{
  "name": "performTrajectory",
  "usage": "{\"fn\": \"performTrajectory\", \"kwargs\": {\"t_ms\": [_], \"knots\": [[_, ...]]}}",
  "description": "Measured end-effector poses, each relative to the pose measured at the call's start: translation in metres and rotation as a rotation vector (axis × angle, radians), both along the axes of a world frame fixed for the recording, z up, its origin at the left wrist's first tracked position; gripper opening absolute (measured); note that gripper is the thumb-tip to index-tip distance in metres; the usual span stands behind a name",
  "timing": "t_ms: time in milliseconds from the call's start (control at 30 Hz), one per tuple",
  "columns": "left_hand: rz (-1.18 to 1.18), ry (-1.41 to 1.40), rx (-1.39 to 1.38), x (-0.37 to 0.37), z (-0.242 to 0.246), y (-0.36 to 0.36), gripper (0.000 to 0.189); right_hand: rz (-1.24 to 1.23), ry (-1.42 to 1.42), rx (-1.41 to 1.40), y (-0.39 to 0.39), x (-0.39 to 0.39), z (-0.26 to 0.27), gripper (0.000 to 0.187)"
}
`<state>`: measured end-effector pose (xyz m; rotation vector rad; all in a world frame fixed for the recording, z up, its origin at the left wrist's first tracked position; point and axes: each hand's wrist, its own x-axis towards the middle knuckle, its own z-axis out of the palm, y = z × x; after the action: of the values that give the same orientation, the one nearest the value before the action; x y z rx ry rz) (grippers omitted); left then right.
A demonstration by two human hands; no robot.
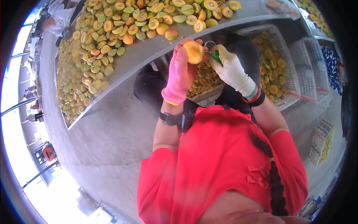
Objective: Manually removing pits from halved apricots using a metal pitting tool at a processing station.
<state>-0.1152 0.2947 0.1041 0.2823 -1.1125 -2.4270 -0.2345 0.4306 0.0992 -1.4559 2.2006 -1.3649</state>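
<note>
My left hand, in a pink glove, grips a yellow-orange stone fruit half with its cut face up and a round hollow in the middle. In my white-gloved right hand is the green handle of a pitting tool. Its thin metal wire loop sticks out beside the fruit; whether the two touch is hard to tell. Both hands are above my lap, at the near edge of a metal table. Below them sits a crate of small yellow-brown pieces, partly hidden by my hands.
Halved fruit is heaped on the table. To the right stand a white plastic crate of fruit halves and further white crates. A smaller carton-like container is on the floor. Another person is at the table's far left.
</note>
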Motion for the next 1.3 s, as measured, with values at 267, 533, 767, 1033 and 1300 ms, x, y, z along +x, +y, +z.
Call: {"fn": "performTrajectory", "kwargs": {"t_ms": [267, 533, 767, 1033, 1300], "knots": [[-0.005, -0.064, -0.167, -0.006, -0.006, 0.017, 0.054, -0.115, 0.061, 0.109, 0.003, 0.003, -0.020, 0.018], [-0.065, -0.246, -0.196, 0.004, 0.010, 0.005, 0.061, -0.132, 0.110, 0.199, 0.011, 0.001, -0.034, 0.018], [0.000, -0.102, -0.693, -0.018, 0.011, 0.024, 0.041, -0.040, -1.106, 0.017, 0.012, -0.009, 0.012, 0.023], [0.205, -0.296, -1.318, -0.109, -0.047, -0.057, 0.046, -0.558, -0.643, 0.014, 0.138, -0.080, 0.049, 0.021], [-0.264, -0.765, -1.580, -0.150, -0.086, -0.117, 0.049, -0.690, 0.182, 0.393, 0.234, -0.103, -0.013, 0.019]]}}
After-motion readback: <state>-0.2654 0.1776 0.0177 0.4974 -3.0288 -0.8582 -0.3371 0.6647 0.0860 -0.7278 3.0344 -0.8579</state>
